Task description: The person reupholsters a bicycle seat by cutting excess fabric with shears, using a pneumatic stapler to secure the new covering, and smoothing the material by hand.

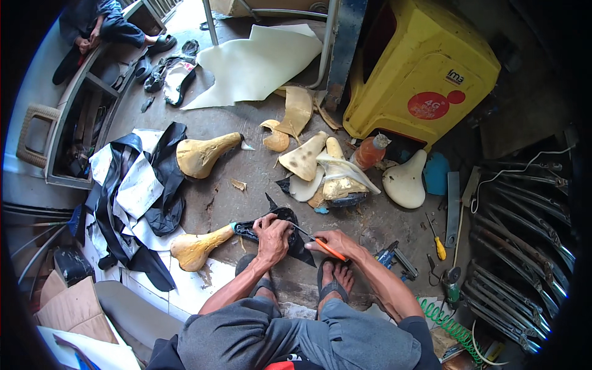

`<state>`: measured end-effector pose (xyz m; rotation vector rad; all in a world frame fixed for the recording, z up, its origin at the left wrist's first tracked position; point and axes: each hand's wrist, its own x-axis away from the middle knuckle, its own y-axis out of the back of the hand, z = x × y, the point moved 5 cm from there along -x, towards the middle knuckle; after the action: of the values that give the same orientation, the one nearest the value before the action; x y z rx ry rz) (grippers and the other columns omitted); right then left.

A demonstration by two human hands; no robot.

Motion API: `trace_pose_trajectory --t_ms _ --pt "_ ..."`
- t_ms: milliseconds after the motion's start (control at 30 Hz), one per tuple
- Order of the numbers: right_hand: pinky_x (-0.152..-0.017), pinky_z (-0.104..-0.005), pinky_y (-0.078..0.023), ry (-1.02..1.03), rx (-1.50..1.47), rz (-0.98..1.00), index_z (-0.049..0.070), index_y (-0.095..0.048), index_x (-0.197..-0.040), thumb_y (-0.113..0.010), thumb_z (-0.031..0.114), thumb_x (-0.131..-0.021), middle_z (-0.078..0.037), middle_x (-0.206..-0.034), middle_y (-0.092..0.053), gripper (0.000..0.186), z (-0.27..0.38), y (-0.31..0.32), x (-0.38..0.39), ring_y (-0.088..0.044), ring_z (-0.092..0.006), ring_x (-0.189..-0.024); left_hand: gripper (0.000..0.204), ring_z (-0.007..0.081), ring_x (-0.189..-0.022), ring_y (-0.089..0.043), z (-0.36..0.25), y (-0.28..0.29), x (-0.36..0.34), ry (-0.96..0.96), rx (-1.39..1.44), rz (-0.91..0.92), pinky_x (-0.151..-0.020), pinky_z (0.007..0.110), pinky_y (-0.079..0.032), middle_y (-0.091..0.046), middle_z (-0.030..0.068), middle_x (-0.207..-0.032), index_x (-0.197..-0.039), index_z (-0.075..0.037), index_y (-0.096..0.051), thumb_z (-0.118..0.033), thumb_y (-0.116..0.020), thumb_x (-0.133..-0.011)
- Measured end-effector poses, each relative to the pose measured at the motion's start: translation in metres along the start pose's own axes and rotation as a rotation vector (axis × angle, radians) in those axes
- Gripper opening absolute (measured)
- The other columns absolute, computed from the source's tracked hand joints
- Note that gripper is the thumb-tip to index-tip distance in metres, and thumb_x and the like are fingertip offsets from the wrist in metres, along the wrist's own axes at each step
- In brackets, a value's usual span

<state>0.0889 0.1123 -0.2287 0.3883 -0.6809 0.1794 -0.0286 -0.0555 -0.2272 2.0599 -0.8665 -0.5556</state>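
Observation:
Between my feet lies a black bicycle saddle base point(287, 215) with pointed flaps of black cover material point(301, 252) around it. My left hand point(272, 237) grips it from above, fingers bent over its edge. An orange-handled tool point(330, 249) with a thin metal shaft is held in my right hand point(341, 242); the shaft points left toward the saddle base, and its tip is hard to make out. Left of my left hand, a yellow foam saddle pad point(198, 248) reaches with its narrow nose to the black base.
More saddle pads point(206, 154) and foam pieces lie ahead, beside an orange bottle point(370, 152). Black sheeting point(163, 206) is heaped at left. A yellow plastic stool point(425, 74), a yellow-handled screwdriver point(439, 246) and stacked metal tubes point(518, 265) are at right. Another person point(102, 28) sits far left.

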Motion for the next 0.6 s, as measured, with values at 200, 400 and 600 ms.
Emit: trace_pose_trajectory --t_ms 200,400,600 --pt "-0.076 -0.0496 -0.055 0.054 0.392 -0.014 0.005 -0.071 -0.109 -0.064 0.069 -0.085 -0.022 -0.086 -0.073 0.069 0.003 0.028 0.016 -0.072 -0.0410 -0.088 0.013 0.0236 -0.113 -0.057 -0.003 -0.005 -0.002 0.091 0.029 0.078 -0.108 0.054 -0.026 -0.068 0.0011 -0.097 -0.097 -0.014 -0.070 -0.013 -0.071 -0.084" --pt "-0.072 -0.0466 -0.055 -0.283 -0.319 0.272 0.002 -0.070 -0.099 -0.055 0.073 -0.091 -0.018 -0.080 -0.071 0.072 -0.024 -0.009 0.023 -0.069 -0.0338 -0.076 0.014 0.0245 -0.111 -0.057 -0.005 -0.007 -0.005 0.094 0.031 0.036 -0.105 0.051 -0.028 -0.065 0.0037 -0.094 -0.096 -0.013 -0.068 -0.012 -0.070 -0.082" --pt "-0.063 -0.0496 -0.054 0.040 0.378 -0.059 0.006 -0.069 -0.094 -0.059 0.054 -0.095 -0.021 -0.078 -0.071 0.049 0.019 0.011 0.030 -0.071 -0.0376 -0.072 0.013 0.0248 -0.110 -0.056 0.001 -0.007 -0.003 0.100 0.028 0.021 -0.103 0.048 -0.030 -0.065 0.0042 -0.093 -0.094 -0.012 -0.067 -0.012 -0.070 -0.082"
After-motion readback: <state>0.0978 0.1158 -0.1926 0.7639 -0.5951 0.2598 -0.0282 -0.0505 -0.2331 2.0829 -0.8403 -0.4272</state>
